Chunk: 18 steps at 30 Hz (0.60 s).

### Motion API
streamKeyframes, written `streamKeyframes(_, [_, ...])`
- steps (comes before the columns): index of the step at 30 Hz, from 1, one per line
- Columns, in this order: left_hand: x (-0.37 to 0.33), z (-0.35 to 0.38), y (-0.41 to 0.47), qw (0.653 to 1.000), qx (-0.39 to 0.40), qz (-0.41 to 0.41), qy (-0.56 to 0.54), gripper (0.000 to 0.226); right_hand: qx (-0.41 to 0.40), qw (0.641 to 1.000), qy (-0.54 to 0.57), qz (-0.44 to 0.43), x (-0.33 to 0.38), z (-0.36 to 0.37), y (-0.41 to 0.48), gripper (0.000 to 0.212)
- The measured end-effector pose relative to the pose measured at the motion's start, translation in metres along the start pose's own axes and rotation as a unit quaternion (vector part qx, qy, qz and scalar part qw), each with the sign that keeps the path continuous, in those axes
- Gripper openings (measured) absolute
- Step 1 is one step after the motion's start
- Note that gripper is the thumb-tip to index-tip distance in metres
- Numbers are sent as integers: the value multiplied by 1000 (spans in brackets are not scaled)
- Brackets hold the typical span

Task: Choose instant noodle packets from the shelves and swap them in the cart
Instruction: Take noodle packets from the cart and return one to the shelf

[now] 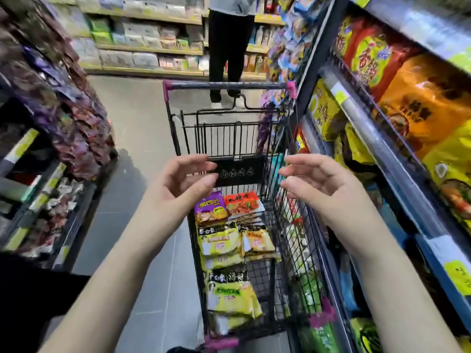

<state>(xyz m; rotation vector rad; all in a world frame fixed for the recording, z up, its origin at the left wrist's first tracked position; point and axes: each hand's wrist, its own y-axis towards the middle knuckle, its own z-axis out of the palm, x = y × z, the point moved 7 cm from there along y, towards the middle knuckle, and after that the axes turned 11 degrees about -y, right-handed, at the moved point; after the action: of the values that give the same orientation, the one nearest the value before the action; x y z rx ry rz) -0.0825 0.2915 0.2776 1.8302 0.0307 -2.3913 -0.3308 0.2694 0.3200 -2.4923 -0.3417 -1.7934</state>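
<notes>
A black wire shopping cart (pixel 300 225) stands in front of me, close against the right-hand shelves. Several instant noodle packets lie in its basket: a purple one (pixel 210 211), a red-orange one (pixel 242 203), yellow-green ones (pixel 220 244) and an orange one (pixel 257 242). My left hand (pixel 183 182) and my right hand (pixel 318 182) hover above the basket, palms facing each other, fingers apart and curled. Neither hand holds anything. Large noodle multipacks in red, orange (pixel 418 98) and yellow fill the shelves on the right.
A person in black trousers (pixel 229 47) stands beyond the cart's pink-capped handle (pixel 229 85). Racks of dark purple packets (pixel 66 110) line the left side. A grey tiled aisle floor (pixel 132 118) runs between the racks. Shelves of boxed goods stand across the far end.
</notes>
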Motion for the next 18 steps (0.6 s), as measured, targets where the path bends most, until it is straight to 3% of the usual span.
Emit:
streamKeyframes(7, [71, -16, 84, 996, -26, -86, 27, 48, 33, 998, 1, 60, -68, 19, 91, 36])
streamKeyframes(13, [162, -40, 121, 981, -106, -156, 39, 45, 82, 991, 28, 100, -158, 42, 151, 36])
streamKeyframes(18, [244, -57, 141, 959, -164, -224, 62, 56, 120, 983, 35, 133, -235, 55, 186, 38])
